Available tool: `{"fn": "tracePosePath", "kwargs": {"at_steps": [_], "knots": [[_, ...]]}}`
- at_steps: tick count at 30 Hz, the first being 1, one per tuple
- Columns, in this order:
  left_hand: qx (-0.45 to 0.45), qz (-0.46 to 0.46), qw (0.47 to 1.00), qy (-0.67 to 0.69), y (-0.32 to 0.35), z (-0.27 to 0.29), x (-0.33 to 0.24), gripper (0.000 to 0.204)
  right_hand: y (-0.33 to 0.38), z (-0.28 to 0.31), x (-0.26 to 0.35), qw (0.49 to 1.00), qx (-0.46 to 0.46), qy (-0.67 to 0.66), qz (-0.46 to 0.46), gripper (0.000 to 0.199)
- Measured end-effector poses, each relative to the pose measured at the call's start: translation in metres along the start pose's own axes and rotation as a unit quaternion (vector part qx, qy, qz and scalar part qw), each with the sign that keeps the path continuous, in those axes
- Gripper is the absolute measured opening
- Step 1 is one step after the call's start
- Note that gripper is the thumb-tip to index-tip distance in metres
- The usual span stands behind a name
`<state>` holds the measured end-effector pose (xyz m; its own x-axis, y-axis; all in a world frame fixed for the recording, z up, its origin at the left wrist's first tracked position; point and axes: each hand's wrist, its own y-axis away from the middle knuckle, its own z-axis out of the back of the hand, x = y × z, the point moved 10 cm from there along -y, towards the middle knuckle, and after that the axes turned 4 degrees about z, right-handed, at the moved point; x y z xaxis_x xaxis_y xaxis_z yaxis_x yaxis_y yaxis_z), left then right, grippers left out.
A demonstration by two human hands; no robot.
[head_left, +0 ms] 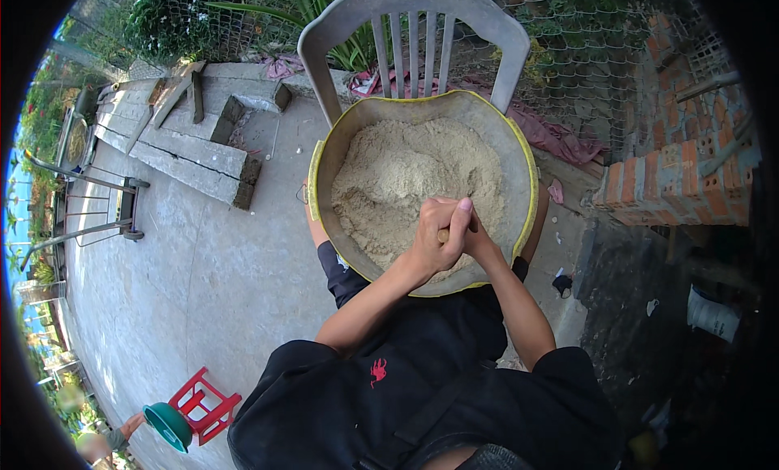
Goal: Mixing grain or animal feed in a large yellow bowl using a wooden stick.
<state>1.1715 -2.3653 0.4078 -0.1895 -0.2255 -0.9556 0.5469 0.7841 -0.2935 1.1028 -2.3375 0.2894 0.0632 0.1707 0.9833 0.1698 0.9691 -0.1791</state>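
A large round tub (522, 186) with a yellow rim holds a heap of pale, beige powdery material (406, 170). Over its near side, my two hands come together. My left hand (438, 241) is closed around a tool whose tan, wooden-looking handle end (443, 235) pokes out of the fist. My right hand (481, 241) presses in close beside and partly behind the left, closed on the same handle; most of its fingers are hidden. The tool's working end cannot be seen. The tub rests in front of a grey plastic chair (324, 36), between my legs.
Concrete posts (178, 161) lie at the left, near a metal hand cart (89, 214). A brick stack (682, 186) and wire fence (580, 72) stand at the right and back. Behind at lower left are a red stool (213, 405), a green basin (168, 428) and another person's hand (132, 424).
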Motion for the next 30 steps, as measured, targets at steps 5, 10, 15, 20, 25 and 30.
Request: {"fn": "tracePosePath", "kwargs": {"at_steps": [5, 10, 15, 20, 25, 30], "knots": [[0.027, 0.035, 0.998, -0.044, 0.027, 0.024, -0.028, 0.035, 0.013, -0.064, 0.019, 0.995, 0.102, 0.008, -0.010, 0.024], [-0.062, -0.122, 0.986, -0.091, 0.055, 0.074, -0.092, 0.024, -0.023, -0.134, 0.079, 0.965, 0.214, 0.122, 0.086, 0.030], [-0.236, -0.199, 0.930, -0.198, 0.052, 0.139, -0.058, 0.038, -0.090, -0.174, 0.065, 0.944, 0.172, 0.118, 0.257, 0.023], [-0.347, 0.045, 0.921, -0.173, 0.048, 0.182, -0.006, 0.056, -0.075, -0.193, 0.016, 0.981, 0.190, 0.029, 0.041, 0.018], [-0.243, 0.094, 0.954, -0.149, 0.068, 0.140, -0.035, 0.054, -0.024, -0.172, 0.045, 0.950, 0.295, 0.096, -0.024, 0.021], [-0.020, -0.083, 0.996, 0.032, 0.093, 0.069, -0.071, 0.042, 0.034, -0.125, 0.055, 0.946, 0.267, 0.184, -0.006, 0.026]]}}
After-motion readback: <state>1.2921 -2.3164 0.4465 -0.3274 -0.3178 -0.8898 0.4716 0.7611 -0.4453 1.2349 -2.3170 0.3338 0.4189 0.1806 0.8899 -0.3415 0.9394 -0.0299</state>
